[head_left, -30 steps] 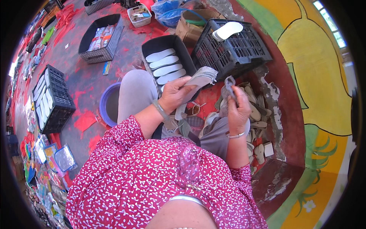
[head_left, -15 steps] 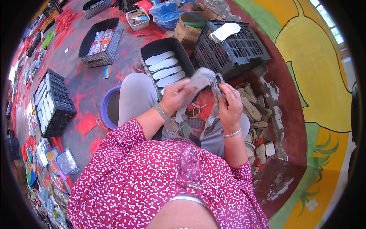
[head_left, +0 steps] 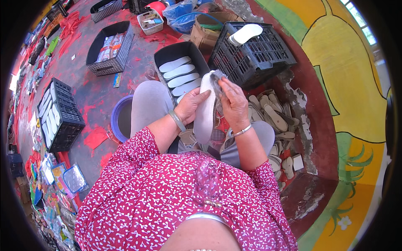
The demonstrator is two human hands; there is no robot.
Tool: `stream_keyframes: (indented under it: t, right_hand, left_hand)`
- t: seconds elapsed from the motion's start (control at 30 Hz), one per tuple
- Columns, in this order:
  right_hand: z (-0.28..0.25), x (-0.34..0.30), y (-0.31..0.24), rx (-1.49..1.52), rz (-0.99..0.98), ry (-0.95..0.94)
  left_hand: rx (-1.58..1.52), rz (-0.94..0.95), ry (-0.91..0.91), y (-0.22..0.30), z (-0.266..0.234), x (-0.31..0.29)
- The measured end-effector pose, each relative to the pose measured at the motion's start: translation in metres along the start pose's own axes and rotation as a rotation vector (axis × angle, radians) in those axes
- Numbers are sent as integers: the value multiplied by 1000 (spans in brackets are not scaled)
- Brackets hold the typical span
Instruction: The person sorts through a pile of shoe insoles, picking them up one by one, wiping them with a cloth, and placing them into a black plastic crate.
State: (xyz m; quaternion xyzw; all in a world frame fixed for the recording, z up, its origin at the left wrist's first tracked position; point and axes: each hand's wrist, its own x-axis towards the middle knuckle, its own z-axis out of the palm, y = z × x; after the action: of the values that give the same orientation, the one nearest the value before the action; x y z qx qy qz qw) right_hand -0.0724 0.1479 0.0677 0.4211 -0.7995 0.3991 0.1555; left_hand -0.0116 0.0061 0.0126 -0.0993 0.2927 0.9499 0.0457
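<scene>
head view: left hand (head_left: 188,106) grips a long, whitish, round-ended sole (head_left: 204,119), right hand (head_left: 235,104) a grey rag (head_left: 218,76).

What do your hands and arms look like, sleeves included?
Left hand and right hand: no gloves. A thick, pale greyish bangle circles the left wrist, a thinner silvery bangle the right. Pinkish-red sleeves with small white prints stop short of both wrists.

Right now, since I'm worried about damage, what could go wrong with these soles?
The pale sole is held up by the left fingers, so it could drop if they loosen. The grey cloth, in the right fingers at that sole's far end, might snag. The white sole lying on the black crate could fall if bumped.
</scene>
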Motion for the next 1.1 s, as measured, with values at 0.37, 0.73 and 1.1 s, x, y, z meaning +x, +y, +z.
stream_keyframes:
  t: [0.37,0.73,1.1]
  right_hand:
    - [-10,-55,-28,210,63,-211]
    - [-17,-94,-35,165,-54,-197]
    - [-10,-95,-28,84,11,-234]
  left_hand:
    - [-106,126,62,6,-10,3]
    - [-289,209,99,25,-17,7]
    - [-474,166,218,27,-29,18]
